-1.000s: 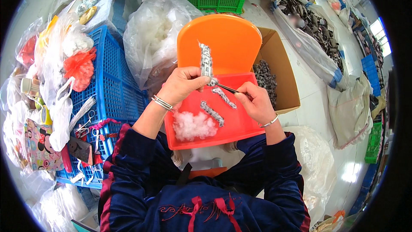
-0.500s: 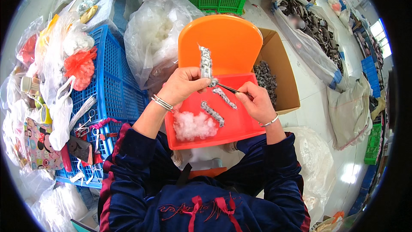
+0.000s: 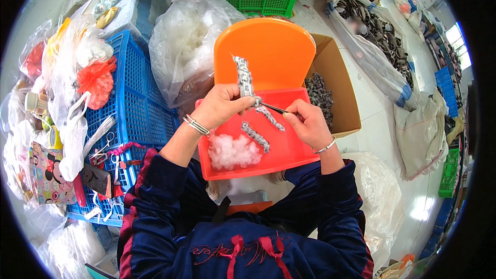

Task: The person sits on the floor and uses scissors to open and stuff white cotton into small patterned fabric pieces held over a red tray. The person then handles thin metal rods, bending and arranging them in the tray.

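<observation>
My left hand (image 3: 222, 104) is closed, pinching the lower end of a grey-and-white patterned fabric strip (image 3: 244, 75) that stands up above the fingers. From the right, my right hand (image 3: 309, 124) grips a thin dark tool (image 3: 274, 107), whose tip meets the strip's lower end; whether the tip is inside it is hidden. Below lies a red tray (image 3: 289, 150) across my lap. In it are two similar small strips, one upper strip (image 3: 270, 120) just under the tool and one lower strip (image 3: 255, 137), beside a clump of white fibre stuffing (image 3: 232, 152).
An orange chair back (image 3: 264, 49) rises behind the tray. To its right stands a cardboard box (image 3: 341, 88) with grey pieces inside. At left are a clear bag of stuffing (image 3: 191, 36) and a blue crate (image 3: 134, 82) with scissors and bags on it.
The fabric strip's top has tipped and shifted slightly left, and its lower end sits a little lower. Both hands keep their hold, with the tool's tip still at the strip's lower end.
</observation>
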`<state>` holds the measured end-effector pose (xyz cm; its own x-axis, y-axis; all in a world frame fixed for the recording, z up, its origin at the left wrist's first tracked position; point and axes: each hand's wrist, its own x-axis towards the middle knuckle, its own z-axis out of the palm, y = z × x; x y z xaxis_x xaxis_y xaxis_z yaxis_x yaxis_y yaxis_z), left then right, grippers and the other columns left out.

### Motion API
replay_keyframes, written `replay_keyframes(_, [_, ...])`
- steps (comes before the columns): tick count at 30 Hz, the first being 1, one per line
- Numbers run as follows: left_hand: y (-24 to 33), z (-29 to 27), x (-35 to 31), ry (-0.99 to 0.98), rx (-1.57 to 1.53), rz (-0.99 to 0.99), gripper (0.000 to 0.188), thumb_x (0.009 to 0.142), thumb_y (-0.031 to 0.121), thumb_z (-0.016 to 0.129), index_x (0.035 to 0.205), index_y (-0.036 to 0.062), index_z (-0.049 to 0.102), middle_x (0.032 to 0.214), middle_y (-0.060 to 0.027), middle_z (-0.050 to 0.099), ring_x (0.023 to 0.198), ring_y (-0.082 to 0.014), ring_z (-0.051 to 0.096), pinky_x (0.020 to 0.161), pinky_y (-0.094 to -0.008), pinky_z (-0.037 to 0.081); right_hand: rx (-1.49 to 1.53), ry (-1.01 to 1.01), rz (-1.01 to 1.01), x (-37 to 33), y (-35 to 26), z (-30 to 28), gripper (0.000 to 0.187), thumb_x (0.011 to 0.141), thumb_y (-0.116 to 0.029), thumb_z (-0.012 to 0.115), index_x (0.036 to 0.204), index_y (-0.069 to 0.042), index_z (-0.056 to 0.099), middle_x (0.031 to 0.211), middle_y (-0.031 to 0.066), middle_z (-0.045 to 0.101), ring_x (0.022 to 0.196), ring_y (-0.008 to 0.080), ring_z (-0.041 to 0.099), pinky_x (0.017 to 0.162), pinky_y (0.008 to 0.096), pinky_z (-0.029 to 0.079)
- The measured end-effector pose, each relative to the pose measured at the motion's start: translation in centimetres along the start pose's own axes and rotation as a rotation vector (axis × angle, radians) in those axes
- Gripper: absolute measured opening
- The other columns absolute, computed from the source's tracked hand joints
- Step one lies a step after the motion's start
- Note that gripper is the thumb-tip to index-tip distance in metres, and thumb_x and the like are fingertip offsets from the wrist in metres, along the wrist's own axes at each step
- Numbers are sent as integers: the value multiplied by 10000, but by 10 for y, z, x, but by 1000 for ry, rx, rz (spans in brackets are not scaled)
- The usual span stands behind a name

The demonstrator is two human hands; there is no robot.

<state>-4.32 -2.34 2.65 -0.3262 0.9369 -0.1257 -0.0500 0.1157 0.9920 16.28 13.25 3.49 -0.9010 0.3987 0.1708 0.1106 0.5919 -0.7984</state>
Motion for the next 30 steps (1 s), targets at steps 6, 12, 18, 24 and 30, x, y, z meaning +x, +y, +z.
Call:
replay_keyframes(6, [-4,5,1,33,14,15,182,889,180,680,802,21,658,691,18,606,628,-41,541,562,-202,450,11,-5,-17,-1,-1,2,117,859,-47,663,828,5,563,649,81,563,555,146,528,512,277,408])
replay_keyframes(12, [-5,11,1,28,-74,-18,211,886,195,688,782,12,672,668,11,613,609,-43,546,555,-198,448,59,-4,5,-4,0,4,118,866,-51,660,837,8,563,654,75,561,555,133,521,511,275,405])
replay_keyframes(18, [-3,19,-1,125,-36,15,205,892,189,680,807,3,688,684,-2,631,610,-49,552,568,-204,456,290,39,128,-6,7,23,107,899,-52,632,846,1,555,691,13,542,601,69,485,535,244,394])
replay_keyframes(24, [-11,30,2,223,-236,72,216,921,180,645,961,-25,703,725,-12,637,648,-68,561,625,-212,465,673,78,276,-4,1,52,108,938,-92,592,867,-28,543,739,-45,515,654,23,448,581,199,384])
replay_keyframes(30, [-12,34,-1,248,-234,127,247,953,220,603,921,-11,681,702,20,578,641,-47,522,587,-207,432,643,112,229,-2,-1,62,109,966,-103,545,887,-31,525,722,-8,525,594,45,451,533,195,376])
